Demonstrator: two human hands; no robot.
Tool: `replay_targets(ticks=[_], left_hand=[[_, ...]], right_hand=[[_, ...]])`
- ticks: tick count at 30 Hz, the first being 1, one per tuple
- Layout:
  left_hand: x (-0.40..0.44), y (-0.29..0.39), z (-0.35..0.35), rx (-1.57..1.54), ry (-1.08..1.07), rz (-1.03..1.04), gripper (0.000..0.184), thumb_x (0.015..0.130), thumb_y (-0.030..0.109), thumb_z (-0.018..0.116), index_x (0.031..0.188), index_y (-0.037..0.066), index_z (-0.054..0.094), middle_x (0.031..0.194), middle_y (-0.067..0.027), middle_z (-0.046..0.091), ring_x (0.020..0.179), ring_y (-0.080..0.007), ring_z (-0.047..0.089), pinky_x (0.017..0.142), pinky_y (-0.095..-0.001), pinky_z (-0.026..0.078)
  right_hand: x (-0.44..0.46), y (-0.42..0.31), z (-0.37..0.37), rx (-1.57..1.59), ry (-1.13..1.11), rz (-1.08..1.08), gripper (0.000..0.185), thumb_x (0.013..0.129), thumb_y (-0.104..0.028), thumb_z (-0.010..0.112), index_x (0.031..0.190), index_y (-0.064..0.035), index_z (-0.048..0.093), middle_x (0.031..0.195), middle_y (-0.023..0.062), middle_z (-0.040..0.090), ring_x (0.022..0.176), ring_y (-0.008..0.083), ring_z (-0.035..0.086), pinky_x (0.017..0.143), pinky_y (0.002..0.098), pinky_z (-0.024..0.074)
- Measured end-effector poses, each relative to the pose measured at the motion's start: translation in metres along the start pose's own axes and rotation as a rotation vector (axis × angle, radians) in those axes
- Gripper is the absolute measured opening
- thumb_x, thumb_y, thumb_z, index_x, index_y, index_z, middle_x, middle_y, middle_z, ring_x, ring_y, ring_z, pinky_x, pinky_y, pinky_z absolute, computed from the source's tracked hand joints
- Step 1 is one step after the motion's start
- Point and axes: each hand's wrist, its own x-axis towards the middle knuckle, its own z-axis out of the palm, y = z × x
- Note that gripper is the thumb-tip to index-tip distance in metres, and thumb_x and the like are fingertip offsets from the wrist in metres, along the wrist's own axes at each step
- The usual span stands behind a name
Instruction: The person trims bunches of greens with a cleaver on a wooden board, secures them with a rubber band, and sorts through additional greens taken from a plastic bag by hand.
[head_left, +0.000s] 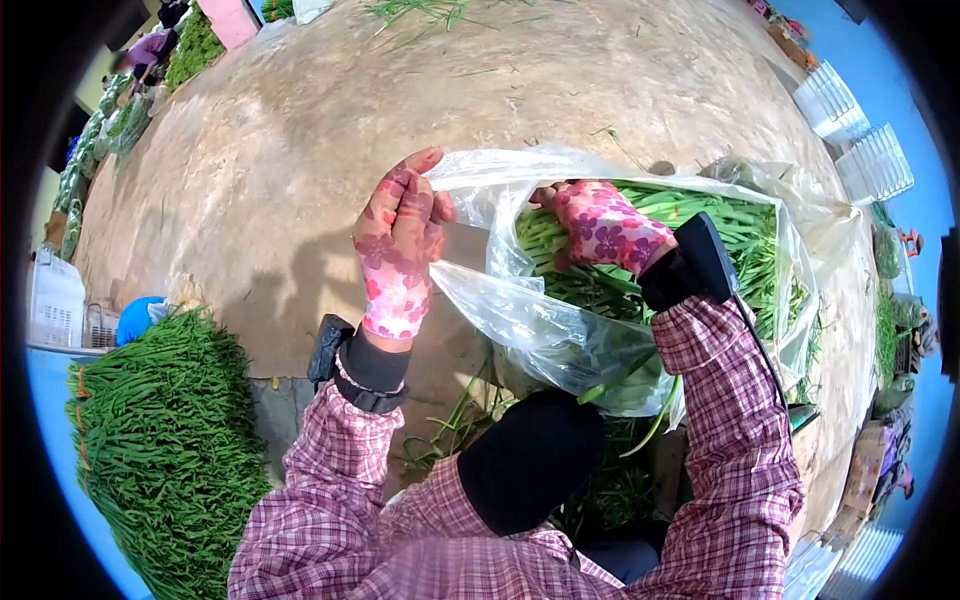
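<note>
Bag [560, 318] gaping wide across your head view! It sits just beyond your knee [535, 460], mouth spread, and green stalks [725, 215] fill it. Up at the left end of that mouth stands your left hand [400, 225], fingers partly curled, the far edge running straight in to them; it looks held there, though just how fingers and thumb close on it is hard to see. Makes sense, too: thin plastic sags, so one of your hands seems to be propping the opening apart. The near edge droops by your wrist, creased and looser.

And inside the opening, there's your right hand [610, 225], back upward, laid across the stalks, fingers pointing left. The fingertips are partly lost at the edge, so whether they close on anything, you can't tell from here. Lying that low, it seems set to keep the stalks down inside.

Over on your left, what a pile [165, 450]! Greens stacked high, orange bands [80, 384] along the side, probably there to keep bunches together, and well apart from the bag, leaving your elbow room. Crates [830, 105] stand off to the right on the floor [300, 130], and a co-worker [150, 50] bends far off, upper left.
</note>
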Motion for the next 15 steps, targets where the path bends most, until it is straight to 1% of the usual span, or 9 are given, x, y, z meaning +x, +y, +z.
replay_targets(ticks=[2,3,6,7,8,10,12,14,15], left_hand=[[0.001,0.000,-0.003,0.015,-0.009,-0.028,0.037,0.096,0.020,0.056,0.127,-0.001,0.055,0.075,-0.0026,0.056,0.051,-0.0038,0.039,0.047,-0.0184,0.033],[0.001,0.000,-0.004,0.035,-0.002,-0.025,0.037,0.096,0.021,0.056,0.126,0.000,0.055,0.075,-0.0025,0.056,0.051,-0.0036,0.039,0.047,-0.0184,0.033],[0.004,-0.004,-0.007,0.084,-0.001,-0.031,0.037,0.097,0.023,0.056,0.126,0.000,0.056,0.074,-0.0022,0.057,0.051,-0.0032,0.039,0.047,-0.0182,0.032],[0.003,-0.007,-0.009,0.088,0.004,-0.042,0.037,0.097,0.023,0.056,0.126,0.001,0.056,0.075,-0.0021,0.057,0.051,-0.0030,0.039,0.047,-0.0181,0.032],[0.002,-0.010,-0.011,0.090,0.016,-0.053,0.037,0.097,0.024,0.056,0.126,0.001,0.056,0.075,-0.0020,0.057,0.051,-0.0028,0.039,0.047,-0.0181,0.032],[0.003,-0.020,-0.016,0.092,0.041,-0.072,0.030,0.098,0.017,0.053,0.124,0.003,0.058,0.074,-0.0016,0.058,0.050,-0.0015,0.037,0.045,-0.0176,0.029],[0.005,-0.027,-0.018,0.049,0.063,-0.088,0.027,0.099,0.014,0.051,0.123,0.004,0.059,0.073,-0.0014,0.058,0.049,-0.0009,0.035,0.044,-0.0173,0.027],[0.008,-0.029,-0.017,-0.042,0.083,-0.098,0.027,0.098,0.012,0.050,0.123,0.004,0.059,0.073,-0.0013,0.058,0.048,-0.0009,0.035,0.043,-0.0172,0.027],[0.009,-0.028,-0.015,-0.034,0.081,-0.086,0.027,0.098,0.011,0.050,0.122,0.004,0.060,0.072,-0.0014,0.058,0.049,-0.0008,0.036,0.044,-0.0168,0.027]], right_hand=[[0.002,-0.002,-0.004,-0.018,-0.039,-0.028,0.063,0.054,-0.019,0.086,0.112,-0.0080,0.065,0.111,0.0139,0.064,0.107,0.0347,0.058,0.089,0.0426,0.0467],[0.004,-0.008,-0.010,-0.017,-0.082,-0.006,0.059,0.054,-0.016,0.084,0.110,-0.0072,0.066,0.110,0.0147,0.064,0.107,0.0343,0.058,0.089,0.0421,0.0469],[0.000,-0.009,-0.012,0.014,-0.001,-0.057,0.058,0.056,-0.016,0.084,0.110,-0.0070,0.066,0.110,0.0153,0.064,0.105,0.0344,0.059,0.087,0.0423,0.0477],[-0.009,-0.007,-0.012,0.065,0.070,-0.080,0.055,0.057,-0.015,0.084,0.108,-0.0063,0.066,0.109,0.0156,0.064,0.104,0.0340,0.059,0.086,0.0427,0.0484],[-0.015,-0.002,-0.006,0.064,0.086,-0.040,0.052,0.058,-0.014,0.083,0.106,-0.0067,0.066,0.109,0.0144,0.064,0.103,0.0338,0.060,0.085,0.0423,0.0492],[-0.027,-0.007,-0.008,0.030,0.181,-0.039,0.051,0.059,-0.014,0.082,0.106,-0.0074,0.066,0.113,0.0122,0.063,0.103,0.0339,0.059,0.085,0.0415,0.0495],[-0.033,-0.018,-0.010,-0.048,0.172,-0.055,0.053,0.060,-0.014,0.080,0.111,-0.0093,0.066,0.117,0.0109,0.062,0.108,0.0336,0.056,0.091,0.0428,0.0469],[-0.027,-0.026,-0.010,-0.075,0.056,-0.057,0.058,0.060,-0.016,0.080,0.116,-0.0108,0.065,0.117,0.0115,0.062,0.109,0.0334,0.056,0.093,0.0436,0.0456],[-0.023,-0.026,-0.004,-0.094,0.092,-0.031,0.059,0.061,-0.020,0.079,0.118,-0.0123,0.065,0.116,0.0109,0.062,0.107,0.0329,0.057,0.091,0.0440,0.0458]])
